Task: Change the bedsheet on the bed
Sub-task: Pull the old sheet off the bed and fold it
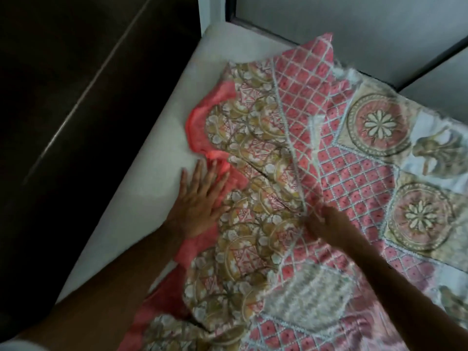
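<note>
left hand (200, 203) pressed flat, fingers straight, on the patterned bedsheet (291, 148) edge over the bare mattress (152, 160); right hand (329, 226) gripped a fold.

R hand (326, 225) motion-blurred, fingers lost in bedsheet (291, 158) fold, grip unclear; sheet cut off at rt & btm edges; mattress (141, 178) mostly covered.

l hand (200, 202) flat, fingers spread; r hand (326, 224) blurred, grip unclear.
</note>
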